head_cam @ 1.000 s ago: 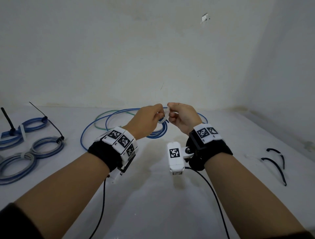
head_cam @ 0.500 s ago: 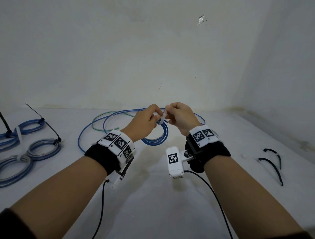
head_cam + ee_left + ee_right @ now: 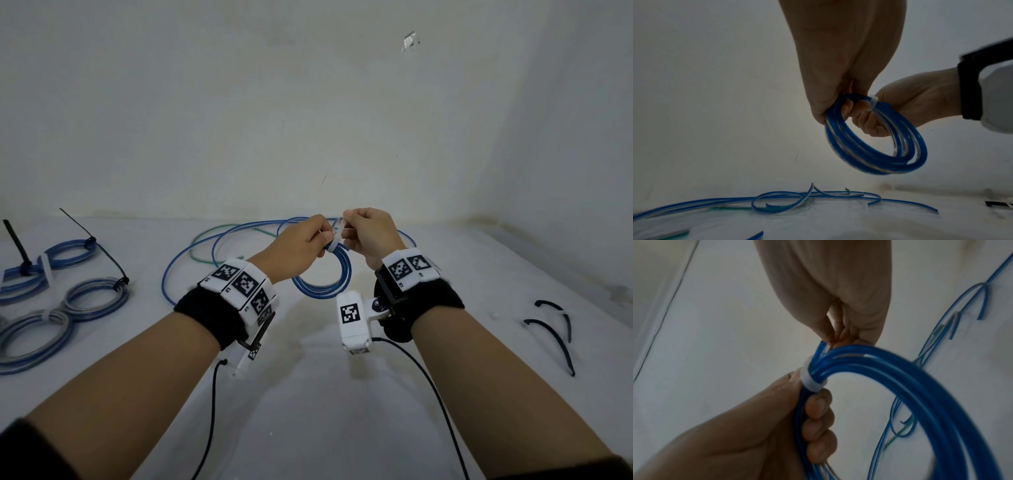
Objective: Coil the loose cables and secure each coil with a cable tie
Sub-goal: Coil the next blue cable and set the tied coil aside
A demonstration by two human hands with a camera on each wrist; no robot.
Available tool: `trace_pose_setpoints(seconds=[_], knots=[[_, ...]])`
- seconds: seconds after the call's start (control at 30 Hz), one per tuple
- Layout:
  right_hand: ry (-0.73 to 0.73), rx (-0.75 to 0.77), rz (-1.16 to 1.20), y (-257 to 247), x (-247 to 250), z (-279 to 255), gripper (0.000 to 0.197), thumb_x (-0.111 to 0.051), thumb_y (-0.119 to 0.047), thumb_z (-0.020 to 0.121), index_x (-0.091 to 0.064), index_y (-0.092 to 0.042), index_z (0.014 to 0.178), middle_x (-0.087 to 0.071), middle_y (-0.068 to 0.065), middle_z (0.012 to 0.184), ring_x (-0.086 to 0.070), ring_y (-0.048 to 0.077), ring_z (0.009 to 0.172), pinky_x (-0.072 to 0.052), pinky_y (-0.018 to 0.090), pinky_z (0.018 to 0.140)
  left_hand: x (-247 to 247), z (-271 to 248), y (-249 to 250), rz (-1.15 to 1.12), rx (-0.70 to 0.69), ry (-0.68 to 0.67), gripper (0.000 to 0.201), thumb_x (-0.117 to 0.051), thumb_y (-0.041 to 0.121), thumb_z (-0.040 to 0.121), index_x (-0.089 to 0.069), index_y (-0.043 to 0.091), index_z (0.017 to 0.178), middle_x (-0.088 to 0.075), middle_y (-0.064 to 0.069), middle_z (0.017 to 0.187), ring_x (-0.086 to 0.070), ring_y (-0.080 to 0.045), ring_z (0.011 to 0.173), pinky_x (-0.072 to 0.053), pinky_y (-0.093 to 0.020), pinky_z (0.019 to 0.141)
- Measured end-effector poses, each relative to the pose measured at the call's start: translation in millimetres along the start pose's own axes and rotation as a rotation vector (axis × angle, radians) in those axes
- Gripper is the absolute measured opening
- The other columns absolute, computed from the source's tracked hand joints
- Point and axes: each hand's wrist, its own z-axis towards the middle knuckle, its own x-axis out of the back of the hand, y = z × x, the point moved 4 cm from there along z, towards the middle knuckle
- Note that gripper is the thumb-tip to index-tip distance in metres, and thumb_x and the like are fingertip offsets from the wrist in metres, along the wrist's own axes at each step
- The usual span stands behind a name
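A blue cable coil hangs in the air between my hands, above the white table. My left hand grips the coil's top, fingers curled round the strands. A white cable tie is wrapped round the strands beside those fingers. My right hand pinches the tie's tail just above the coil.
Loose blue and green cables lie on the table behind the hands. Several tied coils lie at the left, some with black ties sticking up. Two black cable ties lie at the right, near the wall.
Both hands have lifted the coil a little off the table. The right hand has risen, drawing the white tie's tail upward from the coil.
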Motion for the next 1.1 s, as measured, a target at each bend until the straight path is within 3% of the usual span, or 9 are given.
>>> trace_pose_setpoints(seconds=[0.17,0.47,0.63,0.87,1.0,1.1], knots=[[-0.175,-0.046,-0.028,4,-5,-8,0.015,-0.056,-0.019,0.093,-0.062,-0.007,0.085,-0.062,0.008,0.078,-0.056,0.017,0.067,-0.047,0.024,0.063,0,3,-5,-0.038,0.054,0.086,0.014,-0.039,0.019,0.1,-0.049,0.011,0.094,-0.056,-0.002,0.08,-0.05,-0.01,0.07,-0.037,-0.019,0.064],[-0.084,-0.039,-0.106,9,-9,-7,0.018,-0.048,-0.009,0.096,-0.052,-0.01,0.078,-0.056,0.005,0.069,-0.053,0.014,0.06,-0.046,0.024,0.056,-1,1,-3,0.032,-0.01,0.029,0.014,-0.039,0.017,0.099,-0.05,0.012,0.095,-0.054,-0.007,0.08,-0.046,-0.017,0.072,-0.033,-0.012,0.056],[-0.046,-0.051,-0.101,9,-14,-4,0.019,-0.05,-0.004,0.094,-0.055,-0.007,0.075,-0.055,0.01,0.068,-0.05,0.021,0.061,-0.044,0.035,0.071,-2,-1,-2,0.0,-0.042,0.01,0.013,-0.039,0.014,0.099,-0.048,0.01,0.092,-0.05,-0.007,0.078,-0.042,-0.017,0.071,-0.031,-0.014,0.057],[-0.059,-0.091,-0.081,9,-13,-4,0.028,-0.05,-0.001,0.093,-0.052,-0.006,0.065,-0.048,0.01,0.063,-0.044,0.019,0.057,-0.039,0.029,0.057,-2,-3,-4,0.022,-0.057,-0.013,0.013,-0.04,0.014,0.099,-0.051,0.009,0.093,-0.052,-0.008,0.082,-0.042,-0.017,0.072,-0.033,-0.026,0.063],[-0.062,-0.136,-0.08,10,-13,-1,0.024,-0.049,0.001,0.091,-0.051,-0.006,0.069,-0.048,0.011,0.066,-0.044,0.02,0.059,-0.04,0.031,0.06,-2,-4,-1,0.021,-0.077,-0.041,0.014,-0.039,0.013,0.099,-0.051,0.007,0.095,-0.051,-0.006,0.085,-0.042,-0.017,0.074,-0.033,-0.027,0.066],[-0.062,-0.147,-0.082,10,-13,2,0.025,-0.05,0.002,0.091,-0.052,-0.004,0.066,-0.049,0.011,0.065,-0.045,0.021,0.059,-0.04,0.034,0.065,-1,-4,-2,0.003,-0.072,-0.049,0.014,-0.039,0.014,0.1,-0.05,0.006,0.095,-0.053,-0.014,0.086,-0.042,-0.02,0.075,-0.034,-0.029,0.068]])
